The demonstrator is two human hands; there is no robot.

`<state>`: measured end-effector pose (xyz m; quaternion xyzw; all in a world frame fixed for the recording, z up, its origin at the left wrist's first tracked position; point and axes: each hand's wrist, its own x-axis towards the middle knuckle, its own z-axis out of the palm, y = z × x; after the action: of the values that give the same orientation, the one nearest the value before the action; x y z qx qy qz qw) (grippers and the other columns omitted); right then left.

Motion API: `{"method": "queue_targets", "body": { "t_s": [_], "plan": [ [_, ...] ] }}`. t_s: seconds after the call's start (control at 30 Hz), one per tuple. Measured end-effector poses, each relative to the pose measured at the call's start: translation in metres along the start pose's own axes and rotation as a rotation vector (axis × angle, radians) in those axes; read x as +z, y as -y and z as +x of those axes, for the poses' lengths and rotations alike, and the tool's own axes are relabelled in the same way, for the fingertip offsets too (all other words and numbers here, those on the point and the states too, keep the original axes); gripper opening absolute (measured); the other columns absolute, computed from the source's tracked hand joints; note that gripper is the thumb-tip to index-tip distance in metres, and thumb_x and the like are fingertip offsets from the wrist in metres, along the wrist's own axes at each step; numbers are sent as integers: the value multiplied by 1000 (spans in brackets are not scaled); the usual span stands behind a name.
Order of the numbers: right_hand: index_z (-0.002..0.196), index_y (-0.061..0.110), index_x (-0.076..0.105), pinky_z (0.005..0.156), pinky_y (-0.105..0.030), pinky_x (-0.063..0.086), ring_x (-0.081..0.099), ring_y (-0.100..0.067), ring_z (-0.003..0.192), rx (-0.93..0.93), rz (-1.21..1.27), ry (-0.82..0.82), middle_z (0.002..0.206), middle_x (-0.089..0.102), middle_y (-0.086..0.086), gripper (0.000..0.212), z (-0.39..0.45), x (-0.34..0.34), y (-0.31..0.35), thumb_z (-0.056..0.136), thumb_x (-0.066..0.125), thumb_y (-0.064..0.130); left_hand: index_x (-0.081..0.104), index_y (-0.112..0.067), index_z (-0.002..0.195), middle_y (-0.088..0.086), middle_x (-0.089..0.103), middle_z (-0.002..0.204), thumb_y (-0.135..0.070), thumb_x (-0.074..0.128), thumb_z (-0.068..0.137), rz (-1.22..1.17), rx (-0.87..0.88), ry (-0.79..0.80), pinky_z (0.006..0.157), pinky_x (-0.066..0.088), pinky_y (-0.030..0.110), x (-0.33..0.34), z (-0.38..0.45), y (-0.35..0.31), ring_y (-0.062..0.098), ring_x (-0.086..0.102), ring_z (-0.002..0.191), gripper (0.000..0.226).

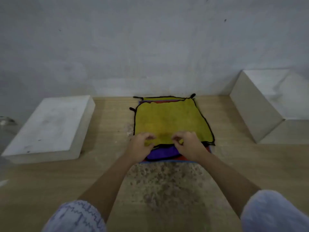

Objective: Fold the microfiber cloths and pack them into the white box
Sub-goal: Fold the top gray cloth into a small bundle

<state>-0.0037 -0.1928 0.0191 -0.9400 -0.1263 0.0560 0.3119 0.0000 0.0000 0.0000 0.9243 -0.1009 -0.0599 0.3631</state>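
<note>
Both hands at the near edge of the cloth stack, mid-desk. Left hand point(140, 144) and right hand point(189, 144) have fingers curled, pinching the yellow cloth point(168, 121) at its near hem. Purple cloth point(163, 152) and a red one point(168, 101) lie right under it. Risk: pinch catches the purple layer too, dragging the stack; hem slips, fold goes crooked. White box point(255, 106) at far right edge, lid point(48, 124) left.
</note>
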Motion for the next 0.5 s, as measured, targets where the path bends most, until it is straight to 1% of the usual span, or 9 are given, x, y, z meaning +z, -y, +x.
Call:
{"method": "queue_targets", "body": {
  "t_s": [0.07,0.17,0.23,0.3,0.37,0.43,0.5],
  "plan": [
    [110,8,64,90,-34,48,57,-23,104,23,-38,57,113,62,-9,23,12,9,-5,90,55,15,61,-13,110,3,61,115,-13,59,88,-24,-30,32,85,38,15,6,11,6,9,53,102,22],
    [122,12,58,96,-31,39,45,-24,119,61,-107,170,128,52,-6,31,23,20,-9,92,54,22,62,-14,109,2,61,112,-14,60,87,-19,-24,51,77,34,8,15,23,12,5,50,97,23],
    [121,12,59,98,-33,38,42,-25,121,87,-139,191,129,50,-7,31,30,26,-13,92,54,23,62,-14,109,1,62,111,-15,62,85,-14,-25,65,76,34,7,19,31,16,5,51,96,24],
    [110,11,65,94,-36,42,47,-27,114,62,-183,206,121,53,-10,24,37,28,-15,91,56,21,62,-13,109,1,62,110,-17,64,85,13,-26,89,75,35,8,18,36,18,6,52,96,25],
    [99,10,68,85,-37,45,52,-28,102,53,-190,230,110,57,-11,18,44,30,-18,91,55,20,62,-13,108,0,62,107,-21,66,83,12,-33,116,73,35,9,17,41,20,9,54,97,27],
    [92,10,66,77,-37,47,54,-27,92,60,-127,217,99,59,-10,16,51,29,-19,92,52,18,63,-14,108,-4,60,99,-27,68,82,-3,-56,152,73,36,13,14,43,20,7,53,93,30],
    [88,10,57,70,-36,44,52,-25,84,64,-24,158,89,56,-7,12,56,25,-18,94,48,17,63,-13,107,-6,59,95,-29,67,82,-12,-59,170,70,37,17,12,45,20,8,53,90,30]
  ]
}}
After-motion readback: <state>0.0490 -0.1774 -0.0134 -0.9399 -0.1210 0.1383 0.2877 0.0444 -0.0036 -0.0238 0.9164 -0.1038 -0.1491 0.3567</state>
